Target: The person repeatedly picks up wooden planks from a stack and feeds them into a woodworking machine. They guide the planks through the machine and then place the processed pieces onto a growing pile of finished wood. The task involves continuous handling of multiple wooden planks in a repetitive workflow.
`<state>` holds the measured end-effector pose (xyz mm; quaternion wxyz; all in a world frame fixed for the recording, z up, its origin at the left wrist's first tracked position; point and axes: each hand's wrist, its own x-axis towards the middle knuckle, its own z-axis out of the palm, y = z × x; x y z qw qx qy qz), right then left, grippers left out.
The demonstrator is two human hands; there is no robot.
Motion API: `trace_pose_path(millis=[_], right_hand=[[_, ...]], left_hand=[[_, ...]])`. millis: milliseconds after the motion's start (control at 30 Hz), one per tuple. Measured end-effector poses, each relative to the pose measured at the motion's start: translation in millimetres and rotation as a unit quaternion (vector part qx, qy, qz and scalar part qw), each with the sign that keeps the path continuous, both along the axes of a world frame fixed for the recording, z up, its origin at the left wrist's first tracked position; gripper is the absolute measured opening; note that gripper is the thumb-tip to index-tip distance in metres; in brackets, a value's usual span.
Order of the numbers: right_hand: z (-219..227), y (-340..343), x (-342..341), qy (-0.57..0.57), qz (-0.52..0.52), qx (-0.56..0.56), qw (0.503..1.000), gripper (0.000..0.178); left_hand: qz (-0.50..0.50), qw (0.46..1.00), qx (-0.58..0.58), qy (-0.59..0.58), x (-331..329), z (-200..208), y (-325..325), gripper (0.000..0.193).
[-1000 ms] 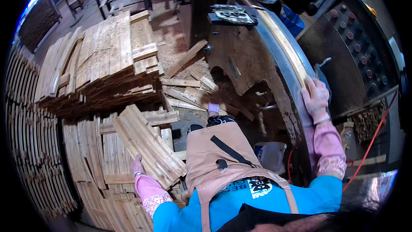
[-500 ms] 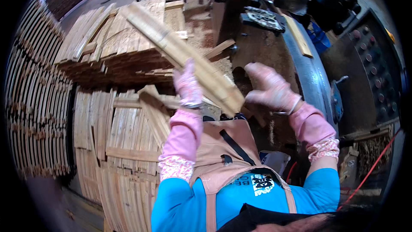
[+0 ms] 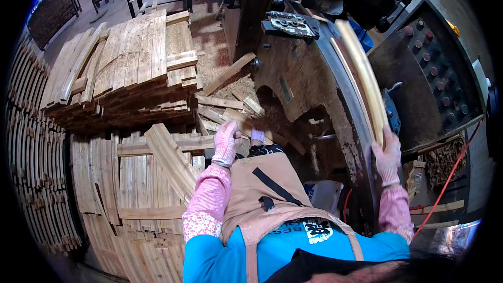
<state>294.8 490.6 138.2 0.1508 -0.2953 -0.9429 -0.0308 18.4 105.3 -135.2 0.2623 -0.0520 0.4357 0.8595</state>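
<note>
My right hand [image 3: 386, 158], in a light glove, grips the near end of a long wooden board [image 3: 362, 63]. The board lies lengthwise along the metal bed [image 3: 347, 85] of a machine on my right. Beside it on the bed runs a second, narrower wood strip [image 3: 350, 68]. In front of my apron my left hand [image 3: 227, 141] hangs in the air, gloved too, its fingers curled in with nothing visible in them. Close to its left, a loose plank [image 3: 170, 157] slants across stacked boards [image 3: 144, 178].
A taller pile of boards [image 3: 131, 52] stands at the far left, with racked slats [image 3: 39, 178] along the left edge. Offcuts [image 3: 236, 118] and sawdust cover the floor ahead. At right are a control panel [image 3: 432, 65] with several buttons and a red cable [image 3: 450, 170].
The board has gone from my left hand to the machine bed on the right. My right hand, open before, now grips it; my left has let go and curled. The view has shifted.
</note>
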Motion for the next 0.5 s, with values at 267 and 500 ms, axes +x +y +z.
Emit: trace_pose_path(millis=[267,500], right_hand=[[-8.1,51.4,-249.7,0.157,0.027,0.035,0.987,0.063],[-17.6,51.8,-216.2,0.086,0.117,-0.010,0.989,0.064]], left_hand=[[0.094,0.987,-0.120,-0.057,23.6,-33.4,-20.6,0.033],[0.199,0.702,-0.684,0.001,51.9,-74.7,-138.2,0.076]])
